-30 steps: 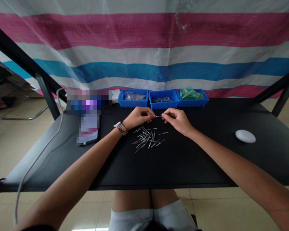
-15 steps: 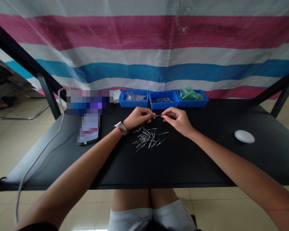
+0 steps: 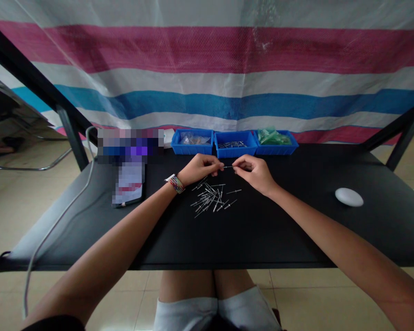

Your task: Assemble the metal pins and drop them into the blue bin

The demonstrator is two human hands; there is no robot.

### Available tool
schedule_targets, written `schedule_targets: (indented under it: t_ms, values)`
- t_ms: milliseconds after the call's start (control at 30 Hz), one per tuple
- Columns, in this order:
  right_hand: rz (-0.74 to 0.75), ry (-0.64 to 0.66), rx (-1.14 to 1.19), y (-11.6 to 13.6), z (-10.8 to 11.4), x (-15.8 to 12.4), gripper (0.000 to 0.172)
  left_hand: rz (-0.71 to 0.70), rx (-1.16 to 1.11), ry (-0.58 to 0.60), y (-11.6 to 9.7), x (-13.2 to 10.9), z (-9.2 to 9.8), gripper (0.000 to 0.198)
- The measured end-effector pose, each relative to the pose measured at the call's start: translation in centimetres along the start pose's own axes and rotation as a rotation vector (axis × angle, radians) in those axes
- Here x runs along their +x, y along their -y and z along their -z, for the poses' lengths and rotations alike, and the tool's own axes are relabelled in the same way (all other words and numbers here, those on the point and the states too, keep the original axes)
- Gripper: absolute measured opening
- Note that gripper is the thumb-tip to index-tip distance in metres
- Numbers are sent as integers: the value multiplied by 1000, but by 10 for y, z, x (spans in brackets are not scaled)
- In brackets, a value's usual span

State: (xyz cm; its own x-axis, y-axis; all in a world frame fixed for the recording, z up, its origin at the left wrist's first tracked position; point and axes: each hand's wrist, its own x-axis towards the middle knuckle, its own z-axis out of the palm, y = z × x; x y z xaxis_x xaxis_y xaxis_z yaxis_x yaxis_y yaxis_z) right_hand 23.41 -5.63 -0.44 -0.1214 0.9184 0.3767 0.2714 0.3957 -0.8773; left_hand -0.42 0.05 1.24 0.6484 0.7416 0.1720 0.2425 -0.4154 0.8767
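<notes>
Between my two hands is a thin metal pop rivet [image 3: 228,167], lying crosswise just in front of the middle blue bin. My left hand [image 3: 203,168] pinches its left end with thumb and finger. At the other end, my right hand [image 3: 253,172] is closed in a pinch on the same rivet. A loose pile of rivets [image 3: 209,198] is spread on the black table below my hands, pointing in many directions. More rivets lie in the middle blue bin [image 3: 235,151] behind my hands.
The left blue bin [image 3: 192,149] has a clear plastic bag in it, and the right blue bin [image 3: 277,150] a green bag. A phone [image 3: 129,181] and a white cable [image 3: 60,216] are at left. At right lies a white oval object [image 3: 349,197] on the black table [image 3: 248,239].
The view has shifted very slightly. Both hands keep their pinch on the rivet, and the pile looks the same.
</notes>
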Motion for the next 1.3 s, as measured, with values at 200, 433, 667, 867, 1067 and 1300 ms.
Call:
schedule_targets:
  t_ms: [200,433,667,867,1067,1300]
  values:
    - [-48,-85,89,-7,6,7,17,10,-45,-13,-3,0,0,39]
    - [84,-361,-216,-6,29,36,16,42,-111,-10,-2,0,0,38]
    - [87,-402,-711,-4,30,53,20,54,-125,-14,-2,0,0,37]
    - [128,-365,-744,-7,24,38,33,64,-127,-10,-2,1,0,36]
    - [223,-90,-471,12,21,13,20,54,-123,-15,2,1,0,37]
    - [151,538,-354,33,33,-5,10,44,-119,-17,-1,-1,0,40]
